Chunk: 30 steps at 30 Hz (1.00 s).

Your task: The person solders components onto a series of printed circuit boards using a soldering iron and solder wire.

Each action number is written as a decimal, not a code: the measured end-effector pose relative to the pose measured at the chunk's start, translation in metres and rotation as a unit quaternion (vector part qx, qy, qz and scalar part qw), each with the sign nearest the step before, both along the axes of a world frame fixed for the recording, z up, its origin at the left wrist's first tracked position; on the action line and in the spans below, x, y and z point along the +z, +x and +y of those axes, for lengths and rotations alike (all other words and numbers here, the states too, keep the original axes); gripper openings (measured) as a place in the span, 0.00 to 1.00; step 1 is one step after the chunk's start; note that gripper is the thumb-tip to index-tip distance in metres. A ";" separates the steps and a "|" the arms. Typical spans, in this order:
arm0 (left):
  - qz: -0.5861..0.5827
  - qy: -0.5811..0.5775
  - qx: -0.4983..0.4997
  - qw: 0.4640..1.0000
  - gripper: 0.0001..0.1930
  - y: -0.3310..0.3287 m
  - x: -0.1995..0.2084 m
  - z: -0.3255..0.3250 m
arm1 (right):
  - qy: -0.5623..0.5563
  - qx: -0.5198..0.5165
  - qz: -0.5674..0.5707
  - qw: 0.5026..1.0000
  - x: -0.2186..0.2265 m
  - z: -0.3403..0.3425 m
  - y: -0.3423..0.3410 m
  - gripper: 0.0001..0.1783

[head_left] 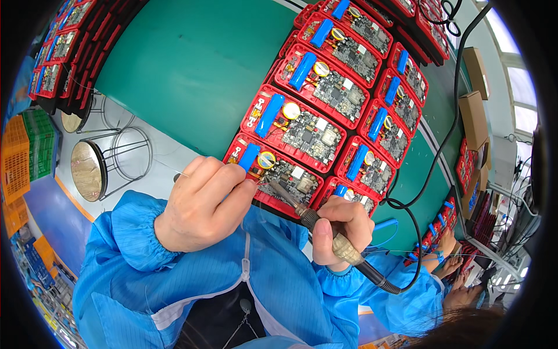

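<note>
My right hand (343, 230) is wrapped round a soldering iron (346, 251), its metal barrel slanting up and left. The iron's tip reaches the near-left part of a circuit board (285, 174) in an open red case (232, 152), the nearest of its row. That case also has a blue battery (249, 157) and a round coin cell (266, 160). Pinched closed at the case's near-left edge, my left hand (203, 203) holds a thin silvery strand that looks like solder wire (183, 174). Its end lies close to the iron's tip; the exact contact is too small to tell.
More red cases (314, 136) with boards lie in rows on the green mat (192, 70). Stacked cases (64, 46) stand far left. The iron's black cable (419, 238) loops along the right. A round stool (88, 170) stands left. Co-worker's hands (446, 241) are at right.
</note>
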<state>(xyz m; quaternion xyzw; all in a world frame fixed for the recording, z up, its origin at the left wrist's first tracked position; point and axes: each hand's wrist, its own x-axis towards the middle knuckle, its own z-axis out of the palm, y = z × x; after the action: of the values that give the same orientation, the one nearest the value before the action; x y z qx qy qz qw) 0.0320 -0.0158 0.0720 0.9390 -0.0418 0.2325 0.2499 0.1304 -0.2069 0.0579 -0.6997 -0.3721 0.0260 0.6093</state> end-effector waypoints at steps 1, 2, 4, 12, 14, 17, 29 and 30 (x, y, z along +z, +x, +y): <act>0.004 -0.001 0.000 1.000 0.14 0.000 0.001 0.000 | 0.006 0.006 -0.007 1.000 0.000 -0.001 0.001 0.08; 0.005 0.000 0.000 1.000 0.14 0.000 0.003 0.000 | 0.006 0.006 -0.006 1.000 0.001 -0.003 0.001 0.08; -0.041 0.025 -0.004 0.999 0.15 -0.001 0.008 0.003 | 0.034 0.006 0.035 0.999 0.006 -0.009 0.001 0.09; -0.047 0.003 -0.037 0.998 0.18 0.008 0.028 -0.013 | 0.096 -0.149 0.083 0.981 0.023 -0.055 0.001 0.16; -0.059 -0.129 0.003 0.990 0.18 0.021 0.032 -0.039 | 0.096 -0.159 0.093 0.978 0.027 -0.074 0.007 0.17; 0.018 -0.117 -0.145 0.982 0.17 0.027 0.028 -0.042 | 0.095 -0.189 0.116 0.971 0.025 -0.098 0.005 0.17; 0.034 -0.059 -0.137 0.988 0.14 0.047 0.019 -0.077 | 0.047 -0.155 0.097 0.982 0.007 -0.123 0.004 0.12; 0.040 -0.061 -0.140 0.988 0.14 0.048 0.020 -0.079 | 0.044 -0.143 0.090 0.985 0.007 -0.122 0.006 0.11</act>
<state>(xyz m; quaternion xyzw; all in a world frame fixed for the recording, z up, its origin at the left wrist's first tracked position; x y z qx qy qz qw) 0.0800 -0.0944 0.0915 0.9154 -0.1481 0.1598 0.3384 0.1366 -0.3287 0.0647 -0.7132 -0.2124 -0.0149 0.6678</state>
